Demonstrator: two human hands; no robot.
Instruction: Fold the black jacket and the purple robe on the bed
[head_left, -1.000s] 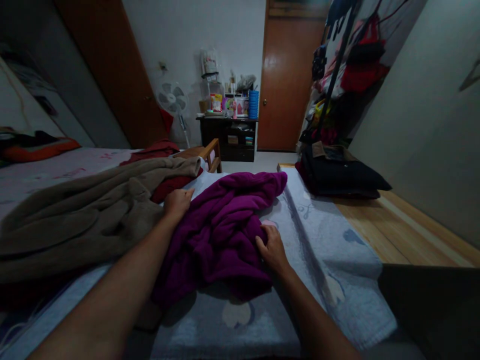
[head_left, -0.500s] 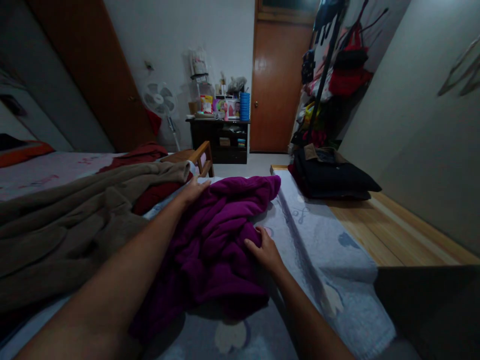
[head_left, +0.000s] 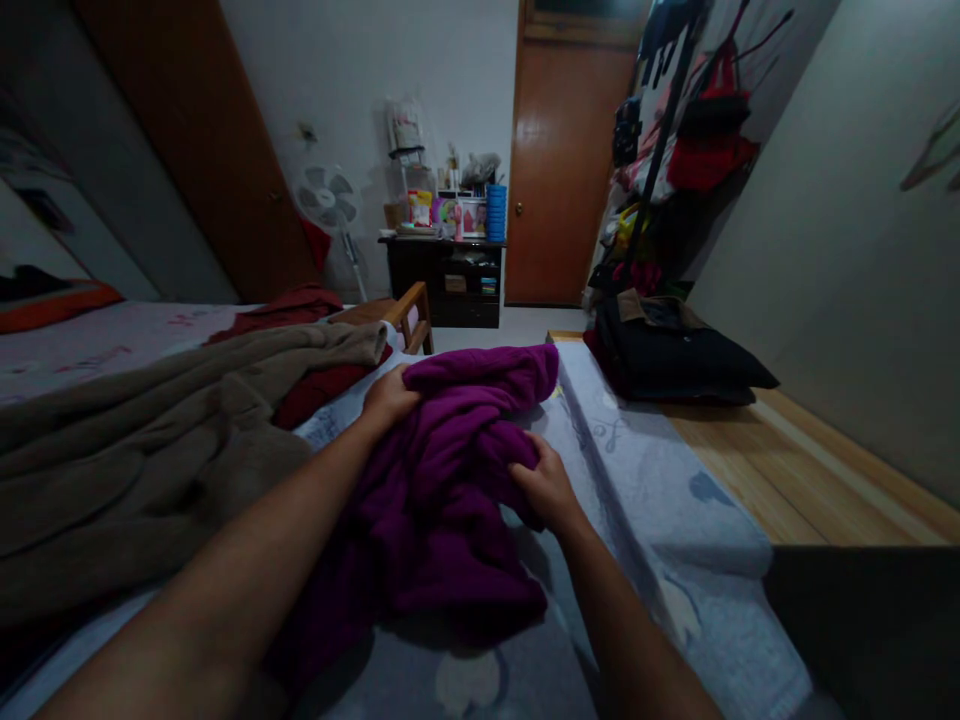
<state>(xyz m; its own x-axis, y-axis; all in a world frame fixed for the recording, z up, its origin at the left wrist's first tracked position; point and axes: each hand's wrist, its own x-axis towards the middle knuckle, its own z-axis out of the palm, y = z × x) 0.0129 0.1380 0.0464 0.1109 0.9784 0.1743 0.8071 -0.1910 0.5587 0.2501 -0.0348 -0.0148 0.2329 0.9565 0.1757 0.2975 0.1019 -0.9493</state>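
A crumpled purple garment (head_left: 450, 500) lies in front of me on a grey-blue patterned bedsheet (head_left: 652, 480). My left hand (head_left: 390, 400) grips its upper left edge, with the fingertips hidden by the cloth. On the garment's right side, my right hand (head_left: 544, 480) pinches a fold between thumb and fingers. Left of my left arm, a brown fleece garment (head_left: 225, 430) is spread over the bed, and part of a dark red cloth (head_left: 322, 390) shows beside its sleeve.
A folded dark stack of clothes (head_left: 675, 350) sits at the right on a wooden ledge (head_left: 757, 450). Beyond the bed are a wooden chair (head_left: 416, 315), a white fan (head_left: 330, 200), a black cabinet (head_left: 442, 285) and a door (head_left: 566, 170). Bags (head_left: 712, 130) hang at the right.
Both hands have closed on the purple garment. Its right fold is lifted slightly and drawn to the right. The view has shifted a little to the left.
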